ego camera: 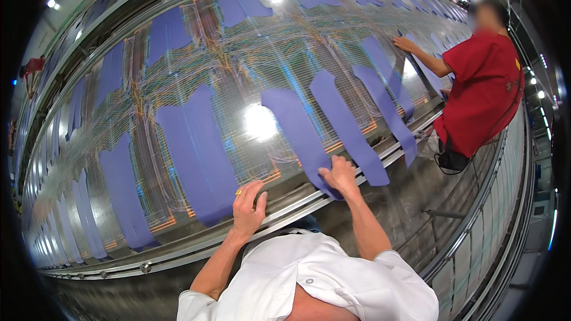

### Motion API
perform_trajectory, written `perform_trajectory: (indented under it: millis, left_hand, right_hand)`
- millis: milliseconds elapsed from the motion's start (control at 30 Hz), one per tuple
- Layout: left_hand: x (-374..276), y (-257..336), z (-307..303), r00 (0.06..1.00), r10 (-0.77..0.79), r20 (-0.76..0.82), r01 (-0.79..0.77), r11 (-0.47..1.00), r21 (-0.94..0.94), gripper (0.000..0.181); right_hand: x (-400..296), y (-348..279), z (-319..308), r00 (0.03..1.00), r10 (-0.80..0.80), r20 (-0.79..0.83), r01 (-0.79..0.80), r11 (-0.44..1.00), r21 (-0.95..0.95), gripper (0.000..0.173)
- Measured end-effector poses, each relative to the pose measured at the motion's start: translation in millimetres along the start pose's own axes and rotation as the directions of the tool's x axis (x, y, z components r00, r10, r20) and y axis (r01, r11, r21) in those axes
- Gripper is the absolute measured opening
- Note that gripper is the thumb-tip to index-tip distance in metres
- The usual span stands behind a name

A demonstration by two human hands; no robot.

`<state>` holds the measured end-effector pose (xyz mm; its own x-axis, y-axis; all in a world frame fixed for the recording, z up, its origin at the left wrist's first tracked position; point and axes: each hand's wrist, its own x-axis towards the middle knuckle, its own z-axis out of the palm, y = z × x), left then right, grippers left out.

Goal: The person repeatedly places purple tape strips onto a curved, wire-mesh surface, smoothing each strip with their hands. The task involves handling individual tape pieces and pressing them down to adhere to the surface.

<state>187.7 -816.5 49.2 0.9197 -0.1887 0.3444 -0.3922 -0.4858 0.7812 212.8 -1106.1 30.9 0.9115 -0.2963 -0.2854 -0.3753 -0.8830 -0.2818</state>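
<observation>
My left hand (249,208) is over the near edge of the long printing table (294,160), thumb apart from the fingers, with a yellow band on one finger. It is beside the lower right corner of a wide purple fabric panel (196,156) and holds nothing. My right hand (342,174) touches the lower end of a narrower purple fabric panel (296,129), thumb over the cloth. Whether the fingers pinch it is hidden. That panel's end overhangs the metal rail (303,203). Just right of my hand, another purple panel (350,133) also overhangs the rail.
A person in a red shirt (484,84) stands at the same edge to the right, one hand (403,43) over the table. More purple panels (127,191) lie in rows on the line-marked surface. A walkway (397,205) runs between this table and another rail (473,232).
</observation>
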Motion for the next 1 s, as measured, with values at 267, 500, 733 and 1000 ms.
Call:
perform_trajectory:
  millis: [267, 500, 733, 1000]
  left_hand:
    - [26, 37, 91, 0.937, -0.345, 0.060, 0.350, 0.924, -0.154, 0.024]
    - [42, 29, 119, 0.848, -0.514, -0.132, 0.503, 0.858, -0.106, 0.030]
    - [145, 17, 105, 0.996, -0.044, 0.079, 0.028, 0.979, 0.203, 0.042]
    - [263, -59, 132, 0.700, -0.038, 0.713, -0.447, 0.755, 0.479, 0.083]
  right_hand:
    - [19, 25, 12, 0.996, -0.028, 0.090, -0.007, 0.932, 0.363, 0.046]
    - [23, 26, -1, 0.894, -0.131, 0.428, -0.291, 0.556, 0.778, 0.021]
    - [8, -1, -47, 0.959, -0.208, 0.195, 0.005, 0.696, 0.718, 0.018]
    - [4, -30, -64, 0.957, -0.281, 0.072, 0.181, 0.773, 0.608, 0.016]
